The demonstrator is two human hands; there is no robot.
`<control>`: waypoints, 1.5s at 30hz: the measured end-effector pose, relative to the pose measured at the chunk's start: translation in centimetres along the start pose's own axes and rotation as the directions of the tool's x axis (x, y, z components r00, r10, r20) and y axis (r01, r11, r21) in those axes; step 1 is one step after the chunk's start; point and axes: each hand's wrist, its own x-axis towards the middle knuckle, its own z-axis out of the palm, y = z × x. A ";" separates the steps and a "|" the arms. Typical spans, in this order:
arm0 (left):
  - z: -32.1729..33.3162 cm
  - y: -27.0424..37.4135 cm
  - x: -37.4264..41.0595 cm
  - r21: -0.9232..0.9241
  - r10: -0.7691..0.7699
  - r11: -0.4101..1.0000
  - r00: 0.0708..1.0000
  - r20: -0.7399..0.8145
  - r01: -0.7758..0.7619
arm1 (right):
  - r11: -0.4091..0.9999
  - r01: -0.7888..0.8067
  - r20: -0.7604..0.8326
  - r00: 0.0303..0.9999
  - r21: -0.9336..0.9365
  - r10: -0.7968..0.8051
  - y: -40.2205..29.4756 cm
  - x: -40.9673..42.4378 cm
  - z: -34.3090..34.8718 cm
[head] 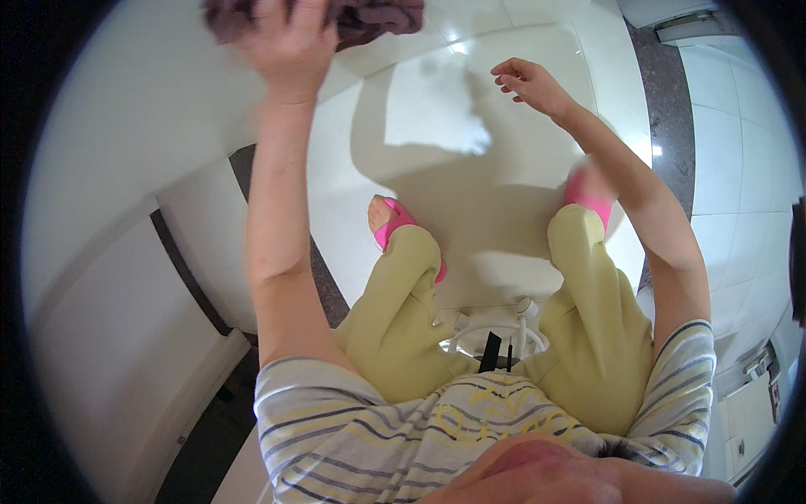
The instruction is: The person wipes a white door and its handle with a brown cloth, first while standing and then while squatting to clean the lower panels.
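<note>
At the top left, my left hand [293,53] is on a crumpled dark purple cloth [381,22], its fingers spread over the fabric. That arm reaches far forward, and the picture's top edge cuts off part of the cloth. Whether the cloth touches the pale surface behind it, I cannot tell. My right hand [529,82] hangs in the air over the pale floor [504,233]. Nothing is in it, and its fingers are loosely bent and apart.
My feet, in pink slippers [397,220], stand apart on the floor. Under me shows part of a white tubular frame [522,321]. Dark strips [667,126] edge the floor. White panels [132,302] stand on the left, and white tiles [724,246] cover the right side.
</note>
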 end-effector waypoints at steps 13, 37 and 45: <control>7.2 8.6 -13.7 -0.408 0.143 0.913 0.917 0.374 0.024 | 0.994 -0.055 -0.016 0.998 -0.094 0.054 2.4 -0.6 0.7; 3.7 5.0 -22.5 -0.080 -0.998 0.004 -0.001 -0.070 0.997 | 0.970 -0.169 0.139 0.971 -0.173 0.193 4.4 -0.2 3.0; 9.1 8.4 -21.8 -0.531 -0.325 -0.843 -0.706 0.629 -0.085 | 0.967 -0.190 0.136 0.967 -0.168 0.213 4.4 -0.8 2.5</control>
